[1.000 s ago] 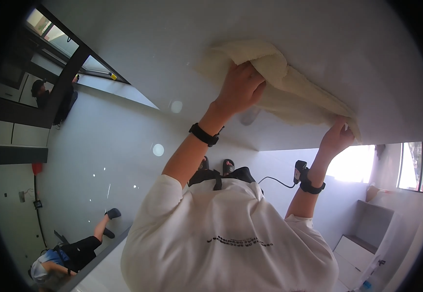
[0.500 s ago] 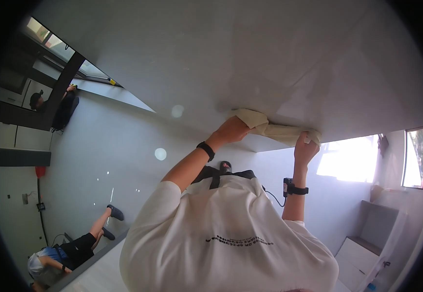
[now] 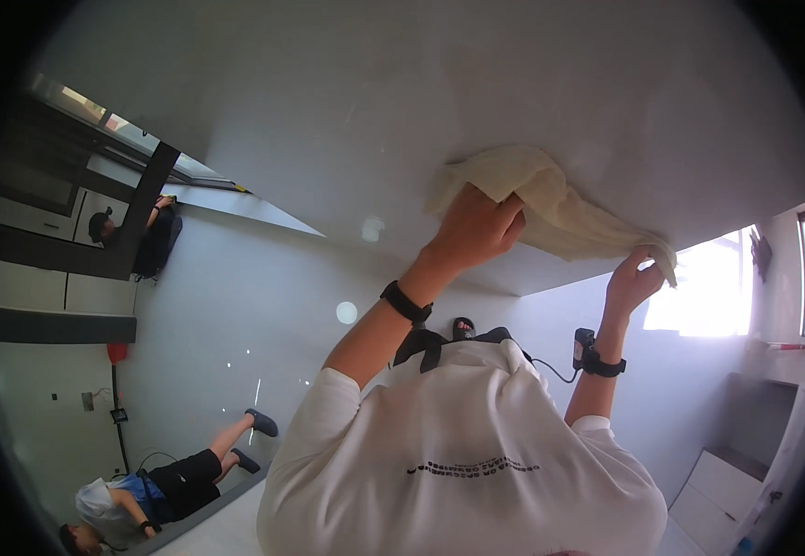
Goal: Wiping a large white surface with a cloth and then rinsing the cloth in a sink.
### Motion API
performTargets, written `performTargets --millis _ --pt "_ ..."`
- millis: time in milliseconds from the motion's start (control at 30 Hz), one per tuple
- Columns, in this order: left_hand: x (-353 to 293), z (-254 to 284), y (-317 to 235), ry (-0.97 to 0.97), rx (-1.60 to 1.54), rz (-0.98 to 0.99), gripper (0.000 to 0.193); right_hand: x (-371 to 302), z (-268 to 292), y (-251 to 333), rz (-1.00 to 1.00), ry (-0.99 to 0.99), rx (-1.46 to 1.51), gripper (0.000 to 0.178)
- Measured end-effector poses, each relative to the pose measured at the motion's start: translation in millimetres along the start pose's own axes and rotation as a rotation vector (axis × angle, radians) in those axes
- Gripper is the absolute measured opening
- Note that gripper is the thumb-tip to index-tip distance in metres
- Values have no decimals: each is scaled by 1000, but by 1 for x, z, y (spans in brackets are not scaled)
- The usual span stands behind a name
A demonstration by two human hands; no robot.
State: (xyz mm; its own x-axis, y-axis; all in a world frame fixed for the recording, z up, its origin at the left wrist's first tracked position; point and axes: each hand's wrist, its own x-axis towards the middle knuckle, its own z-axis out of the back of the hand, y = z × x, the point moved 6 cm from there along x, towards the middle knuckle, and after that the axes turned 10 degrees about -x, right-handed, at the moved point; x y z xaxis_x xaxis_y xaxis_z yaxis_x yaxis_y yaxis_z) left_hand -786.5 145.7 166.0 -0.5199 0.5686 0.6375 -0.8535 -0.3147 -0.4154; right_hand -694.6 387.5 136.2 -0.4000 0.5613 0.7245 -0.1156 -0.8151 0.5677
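A pale yellow cloth [image 3: 565, 208] is stretched between my two hands against a broad, smooth grey surface [image 3: 347, 102]. My left hand [image 3: 478, 227] is closed on the cloth's near edge, its fingers curled in, while the far part fans out over the surface. My right hand [image 3: 632, 276] pinches the cloth's right corner, and a short end hangs beyond the fingers. Between the hands the fabric sags in loose folds. Dark bands circle both wrists, and the right one carries a small black device [image 3: 584, 347] with a cable.
At lower left a person [image 3: 171, 491] in dark shorts is beside a grey ledge. Another person [image 3: 157, 236] in dark clothes is at a dark-framed cabinet [image 3: 138, 208] on the left. White drawers [image 3: 717, 496] stand at lower right. Bright light falls on the pale floor [image 3: 319, 361].
The cloth has opened out from a narrow bunched strip to a wider spread. My left hand has moved farther up the surface, and my right hand has shifted right. The view has shifted slightly.
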Motion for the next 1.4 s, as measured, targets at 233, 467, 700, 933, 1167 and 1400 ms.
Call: performTargets --millis 233,467,700,933,1167,1400 --pt "-22 -35 19 51 -21 69 28 12 -1 -8 -138 8 82 13" --pt "-115 -96 68 197 130 93 30 -45 -33 -60 -113 130 47 14" --pt "5 -9 -4 -178 57 -82 27 -16 -6 -21 14 127 119 13" --pt "26 -2 7 -110 181 -149 28 12 6 -2 -77 153 17 15" --pt "-99 -89 87 325 24 138 26 -14 -15 -35 -92 413 -89 18" --pt "-178 -143 133 620 -100 231 37 -75 -68 -77 -96 723 -292 30"
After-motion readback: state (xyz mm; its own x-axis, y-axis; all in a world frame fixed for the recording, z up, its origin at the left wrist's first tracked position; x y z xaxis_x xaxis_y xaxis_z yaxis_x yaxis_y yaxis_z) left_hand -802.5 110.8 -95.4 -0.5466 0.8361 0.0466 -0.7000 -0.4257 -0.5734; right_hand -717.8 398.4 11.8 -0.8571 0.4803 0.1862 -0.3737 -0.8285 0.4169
